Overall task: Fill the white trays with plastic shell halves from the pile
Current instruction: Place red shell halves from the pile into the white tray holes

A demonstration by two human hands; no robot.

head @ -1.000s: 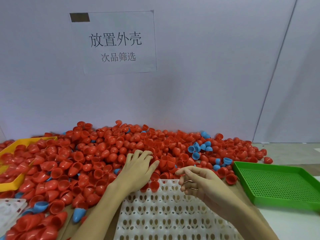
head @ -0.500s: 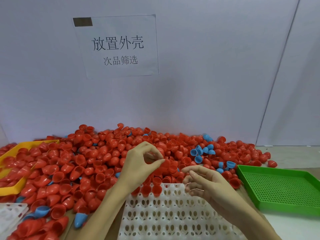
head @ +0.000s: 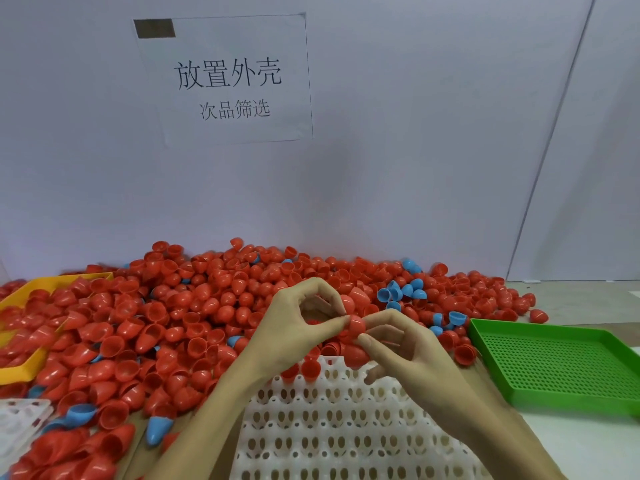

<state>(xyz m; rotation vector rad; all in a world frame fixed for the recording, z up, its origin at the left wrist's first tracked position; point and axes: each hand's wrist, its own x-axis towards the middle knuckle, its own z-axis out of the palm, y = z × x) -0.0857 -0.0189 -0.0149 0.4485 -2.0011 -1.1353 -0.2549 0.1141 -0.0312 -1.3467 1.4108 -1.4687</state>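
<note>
Both hands rose and met since last frame: left hand (head: 298,327) pinches red shell half (head: 356,325), right hand (head: 405,348) grips another (head: 356,355). Pile (head: 173,323) left and beyond; white tray (head: 329,427) below hands.

Left hand (head: 294,327) and right hand (head: 405,344) meet fingertip to fingertip, fingers curled in pinches.

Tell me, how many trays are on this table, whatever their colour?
4: a white tray under the hands, the corner of another white tray at bottom left, a yellow tray half buried in shells at left, and a green tray at right. The pile may hide more.
</note>
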